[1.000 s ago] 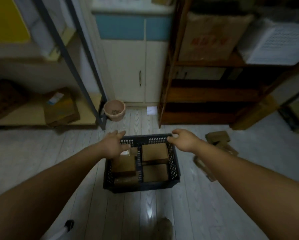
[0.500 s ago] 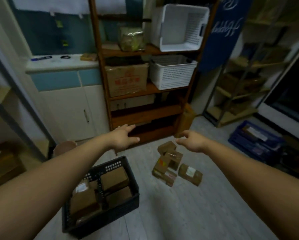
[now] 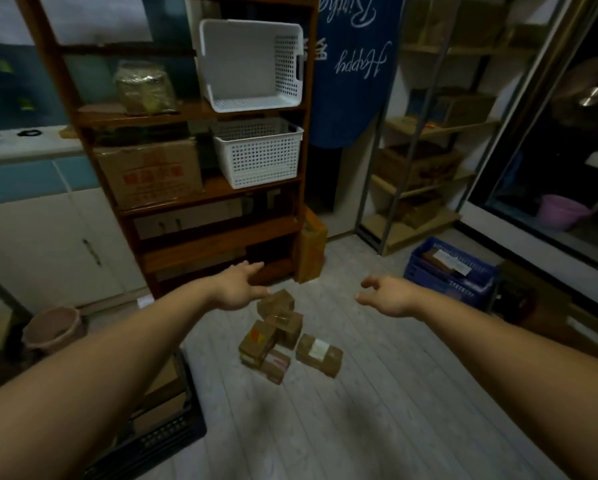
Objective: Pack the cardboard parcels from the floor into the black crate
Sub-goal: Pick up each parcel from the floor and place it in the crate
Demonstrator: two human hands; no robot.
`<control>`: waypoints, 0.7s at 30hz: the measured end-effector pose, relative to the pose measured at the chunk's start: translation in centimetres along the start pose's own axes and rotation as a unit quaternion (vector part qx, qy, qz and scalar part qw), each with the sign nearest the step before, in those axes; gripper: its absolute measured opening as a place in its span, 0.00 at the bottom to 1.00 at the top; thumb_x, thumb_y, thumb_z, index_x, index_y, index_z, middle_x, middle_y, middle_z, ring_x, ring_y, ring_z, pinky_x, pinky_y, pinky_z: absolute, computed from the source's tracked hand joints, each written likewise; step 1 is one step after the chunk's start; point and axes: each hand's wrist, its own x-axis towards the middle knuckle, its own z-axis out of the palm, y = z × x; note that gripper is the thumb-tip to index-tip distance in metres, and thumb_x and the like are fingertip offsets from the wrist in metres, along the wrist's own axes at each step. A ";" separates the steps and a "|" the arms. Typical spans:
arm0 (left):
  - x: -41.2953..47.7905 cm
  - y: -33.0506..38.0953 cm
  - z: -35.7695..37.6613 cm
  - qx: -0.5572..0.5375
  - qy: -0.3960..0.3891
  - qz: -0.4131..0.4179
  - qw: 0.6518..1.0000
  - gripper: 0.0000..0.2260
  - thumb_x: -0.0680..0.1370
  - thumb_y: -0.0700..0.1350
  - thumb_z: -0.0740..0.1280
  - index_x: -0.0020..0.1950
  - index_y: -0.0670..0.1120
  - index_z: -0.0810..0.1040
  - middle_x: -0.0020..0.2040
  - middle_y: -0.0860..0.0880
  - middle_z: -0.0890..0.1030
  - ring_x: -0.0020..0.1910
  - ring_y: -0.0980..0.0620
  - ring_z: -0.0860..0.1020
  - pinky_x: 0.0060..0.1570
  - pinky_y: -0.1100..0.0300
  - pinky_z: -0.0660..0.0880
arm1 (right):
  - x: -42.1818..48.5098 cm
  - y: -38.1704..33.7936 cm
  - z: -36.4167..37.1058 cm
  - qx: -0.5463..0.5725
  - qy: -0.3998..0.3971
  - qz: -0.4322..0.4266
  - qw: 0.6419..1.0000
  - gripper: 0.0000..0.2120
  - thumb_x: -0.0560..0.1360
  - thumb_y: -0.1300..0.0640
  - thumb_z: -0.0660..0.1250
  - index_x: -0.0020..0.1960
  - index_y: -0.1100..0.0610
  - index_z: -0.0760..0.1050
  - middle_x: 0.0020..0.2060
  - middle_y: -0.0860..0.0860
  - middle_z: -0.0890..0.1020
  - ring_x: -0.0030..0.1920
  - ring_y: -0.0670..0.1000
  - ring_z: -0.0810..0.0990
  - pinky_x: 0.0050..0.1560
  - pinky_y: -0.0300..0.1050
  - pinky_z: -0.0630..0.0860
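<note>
Both grips are empty: my left hand [image 3: 236,289] is spread flat with fingers stretched forward, and my right hand [image 3: 389,295] hangs loosely open with the fingers curled down, neither touching anything. Nearest to me, at the lower left and mostly hidden under my left forearm, sits the black crate [image 3: 172,434] on the floor [image 3: 377,410]; brown cardboard shows inside it, though I cannot tell how many pieces. Farther out, between my two hands and a little below them in view, the cardboard parcels [image 3: 283,336] lie in a loose cluster on the pale floorboards. One with a white label lies at the right of the cluster, one with a red and orange mark lies at the left, and the farthest one sits just below my left fingertips without contact. The cluster is well apart from the crate, to its right. At the left, near the wall, stands a brownish pot [image 3: 53,329]. Past my right hand a blue crate [image 3: 450,271] rests on the floor with flat items in it. Beyond the parcels rises a wooden shelf unit [image 3: 217,237] carrying a large cardboard box [image 3: 148,173] and two white perforated baskets [image 3: 259,152], the upper one tipped on its side. To the right of the shelves hangs a blue cloth [image 3: 353,74] with white lettering.
</note>
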 end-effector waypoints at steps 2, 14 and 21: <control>2.0 0.8 0.5 0.003 -0.009 -0.001 1.000 0.32 0.78 0.57 0.60 0.77 0.53 0.49 0.79 0.47 0.47 0.77 0.44 0.47 0.75 0.47 0.50 | 2.0 1.1 -0.4 0.003 0.002 0.000 1.000 0.28 0.79 0.45 0.60 0.75 0.53 0.62 0.72 0.53 0.67 0.71 0.54 0.67 0.67 0.47 0.65; 22.1 2.6 0.7 -0.041 -0.069 -0.004 0.997 0.32 0.78 0.56 0.61 0.77 0.52 0.51 0.78 0.47 0.51 0.76 0.45 0.54 0.72 0.51 0.56 | 17.5 5.5 -2.9 0.026 -0.035 0.044 0.998 0.31 0.77 0.43 0.62 0.75 0.55 0.60 0.73 0.54 0.66 0.70 0.55 0.68 0.67 0.46 0.66; 31.5 0.8 5.6 -0.071 -0.096 -0.038 0.992 0.28 0.79 0.51 0.61 0.76 0.48 0.55 0.75 0.47 0.62 0.65 0.51 0.68 0.60 0.59 0.67 | 27.9 10.0 -0.7 0.049 -0.069 0.062 0.995 0.31 0.78 0.44 0.63 0.76 0.55 0.58 0.74 0.56 0.64 0.71 0.55 0.67 0.69 0.46 0.65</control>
